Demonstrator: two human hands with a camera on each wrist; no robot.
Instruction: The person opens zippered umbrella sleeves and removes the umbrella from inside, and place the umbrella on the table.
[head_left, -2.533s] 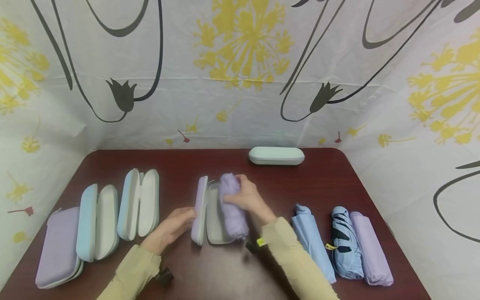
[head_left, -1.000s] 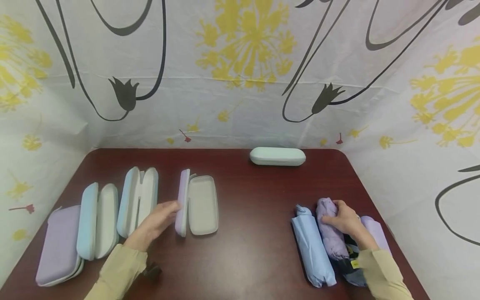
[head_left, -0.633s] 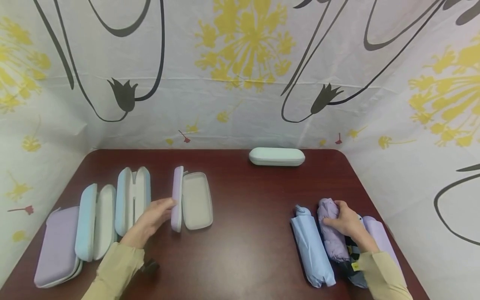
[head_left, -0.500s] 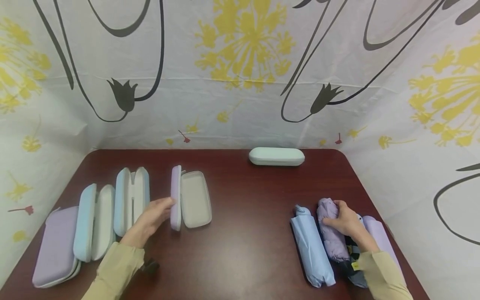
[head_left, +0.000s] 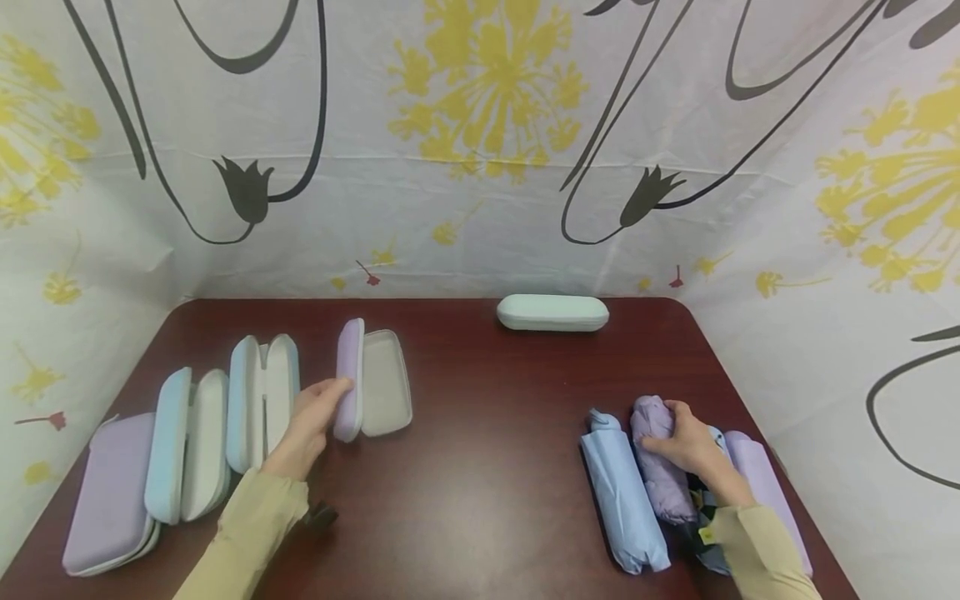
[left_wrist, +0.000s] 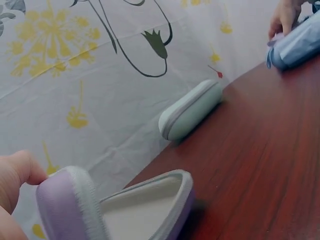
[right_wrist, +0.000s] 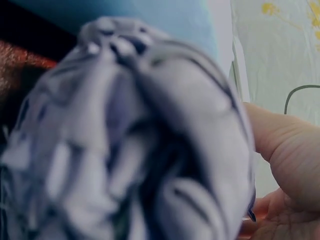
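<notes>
My left hand (head_left: 311,421) grips the upright lid of a purple hard case (head_left: 349,379), which lies open with a pale grey lining. In the left wrist view a fingertip presses the outside of the lid (left_wrist: 62,205). On the right, my right hand (head_left: 693,446) holds a purple folding umbrella (head_left: 660,467), thumb on one side and fingers on the other. Its crumpled fabric (left_wrist: 276,40) shows only slightly in the left wrist view. In the right wrist view the gathered end of the umbrella (right_wrist: 135,140) fills most of the picture.
A blue folding umbrella (head_left: 624,492) lies left of the purple one, and a smooth lilac umbrella (head_left: 768,500) lies right. Another blue umbrella is mostly hidden under my right forearm. Two open light blue cases (head_left: 168,450) and a closed purple case (head_left: 112,492) stand left. A mint case (head_left: 552,312) sits at the back edge.
My right hand has carried the purple umbrella from the open case to the right-hand group. My left hand has moved the open purple case leftward and farther back. One light blue case shifted slightly left.
</notes>
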